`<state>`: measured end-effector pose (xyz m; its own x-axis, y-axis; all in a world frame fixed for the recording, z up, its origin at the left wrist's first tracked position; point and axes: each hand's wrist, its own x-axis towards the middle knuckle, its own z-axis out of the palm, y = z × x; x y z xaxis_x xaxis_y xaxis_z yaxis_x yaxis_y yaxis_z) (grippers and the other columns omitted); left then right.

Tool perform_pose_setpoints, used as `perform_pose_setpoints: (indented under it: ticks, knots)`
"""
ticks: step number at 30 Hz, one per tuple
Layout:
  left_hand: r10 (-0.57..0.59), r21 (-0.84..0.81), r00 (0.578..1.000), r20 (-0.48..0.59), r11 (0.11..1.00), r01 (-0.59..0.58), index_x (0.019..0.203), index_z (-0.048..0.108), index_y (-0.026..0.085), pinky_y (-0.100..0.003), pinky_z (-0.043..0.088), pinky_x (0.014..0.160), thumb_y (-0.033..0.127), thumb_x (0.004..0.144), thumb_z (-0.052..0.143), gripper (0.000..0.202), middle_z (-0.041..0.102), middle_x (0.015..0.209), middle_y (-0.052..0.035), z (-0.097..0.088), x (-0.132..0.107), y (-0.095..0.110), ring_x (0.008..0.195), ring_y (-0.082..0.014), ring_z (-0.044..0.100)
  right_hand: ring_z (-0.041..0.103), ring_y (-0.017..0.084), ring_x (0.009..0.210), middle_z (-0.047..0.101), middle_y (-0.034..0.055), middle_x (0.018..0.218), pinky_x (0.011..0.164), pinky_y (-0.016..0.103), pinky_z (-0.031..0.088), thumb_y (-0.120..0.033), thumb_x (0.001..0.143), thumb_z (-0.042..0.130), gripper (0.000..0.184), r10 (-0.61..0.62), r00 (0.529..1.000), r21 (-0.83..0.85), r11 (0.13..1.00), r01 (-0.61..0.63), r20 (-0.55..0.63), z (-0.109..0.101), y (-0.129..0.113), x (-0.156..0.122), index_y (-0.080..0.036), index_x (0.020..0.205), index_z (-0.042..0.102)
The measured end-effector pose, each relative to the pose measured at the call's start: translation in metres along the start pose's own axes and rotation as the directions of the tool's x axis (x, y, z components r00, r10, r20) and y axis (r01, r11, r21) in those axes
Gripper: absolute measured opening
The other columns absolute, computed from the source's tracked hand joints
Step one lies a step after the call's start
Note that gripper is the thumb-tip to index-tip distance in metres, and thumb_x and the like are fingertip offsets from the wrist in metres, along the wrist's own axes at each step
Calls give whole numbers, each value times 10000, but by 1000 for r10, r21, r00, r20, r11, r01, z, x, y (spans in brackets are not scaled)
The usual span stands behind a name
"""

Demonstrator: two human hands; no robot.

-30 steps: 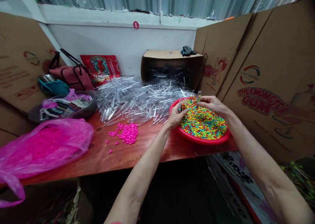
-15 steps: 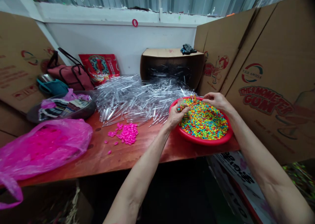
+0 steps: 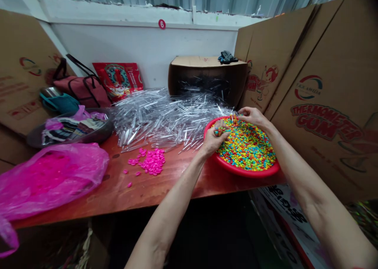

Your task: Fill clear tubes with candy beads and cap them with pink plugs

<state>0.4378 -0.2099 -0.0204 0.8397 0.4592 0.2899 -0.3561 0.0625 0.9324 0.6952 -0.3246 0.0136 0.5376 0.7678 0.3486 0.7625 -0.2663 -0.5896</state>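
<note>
A red bowl [image 3: 233, 167] heaped with small multicoloured candies [image 3: 249, 149] sits at the right end of the wooden table [image 3: 153, 186]. My left hand [image 3: 214, 137] is closed at the bowl's near-left rim, gripping a bunch of clear tubes filled with candies. My right hand [image 3: 252, 117] is pinched at the bowl's far edge on something small I cannot make out. A large pile of clear plastic tubes [image 3: 159, 117] lies just left of the bowl. A little heap of pink caps [image 3: 152, 162] rests in front of the tubes.
A pink plastic bag [image 3: 50, 174] lies at the table's left. Behind it are a dark tray with wrappers [image 3: 71, 129], a red handbag [image 3: 84, 89] and a red packet [image 3: 119, 80]. An open cardboard box [image 3: 206, 78] stands at the back. Printed cartons [image 3: 325, 103] wall the right side.
My right hand has slid a little toward the bowl's far rim. My left hand stays at the near-left rim with the tubes, slightly lower over the candies.
</note>
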Motion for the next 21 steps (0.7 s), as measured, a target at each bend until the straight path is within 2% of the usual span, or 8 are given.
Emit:
perform_pose_setpoints:
  ticks: [2,5,9,13,15,17,19,21]
  knots:
    - [7,0,1000,0,1000,-7,1048,689,148,-248,511,650,462,748,845,461,672,742,-3,0,0,0,646,-122,646,596,211,739,710,58,836,659,323,458,-588,703,780,510,8,999,-21,1000,-7,48,2,-5,6,-187,1016,755]
    - [10,-6,1000,0,1000,-10,1036,697,162,-237,495,639,456,743,849,442,658,746,9,0,-1,0,649,-110,627,604,213,753,713,44,841,675,320,456,-597,673,789,482,22,989,-42,999,-16,148,12,-14,14,-197,941,765]
    - [-1,-9,1000,-17,1000,1,999,705,157,-236,486,622,469,721,863,447,628,721,22,0,-1,0,604,-86,569,589,190,723,704,28,795,644,300,426,-665,688,740,538,54,985,-21,998,-51,166,27,-21,14,-178,914,772]
    - [-3,-23,1000,-3,1000,3,948,697,149,-244,490,640,463,704,871,434,641,776,12,0,0,-1,632,-86,565,574,176,675,700,21,762,614,298,405,-687,713,722,548,51,976,2,999,-53,210,25,-20,8,-174,896,785]
    - [-7,-30,1000,1,1000,7,945,692,149,-250,490,650,447,707,868,419,640,783,12,0,1,-3,639,-88,568,577,181,673,701,32,761,624,309,412,-689,720,724,539,29,985,-4,1000,-29,171,17,-19,5,-173,863,777]
    - [-15,-32,1000,-4,999,15,955,691,150,-252,483,647,429,717,862,405,632,769,16,0,1,-4,627,-89,568,598,200,713,711,56,791,654,325,436,-689,733,727,528,-3,998,-2,1000,3,65,7,-22,1,-174,845,765]
    - [-11,-29,1000,-10,1000,11,975,692,154,-252,474,640,413,731,854,391,632,767,17,0,1,-5,616,-88,568,611,215,753,715,76,821,677,337,454,-687,757,724,511,-45,998,10,999,46,-47,-2,-31,-5,-183,832,749]
    - [11,-36,1000,-9,999,-11,990,692,163,-254,472,643,409,746,844,379,646,791,10,0,1,-5,621,-91,574,608,211,744,702,76,806,662,332,456,-692,768,727,501,-68,992,35,997,72,-108,-5,-47,-14,-192,811,723]
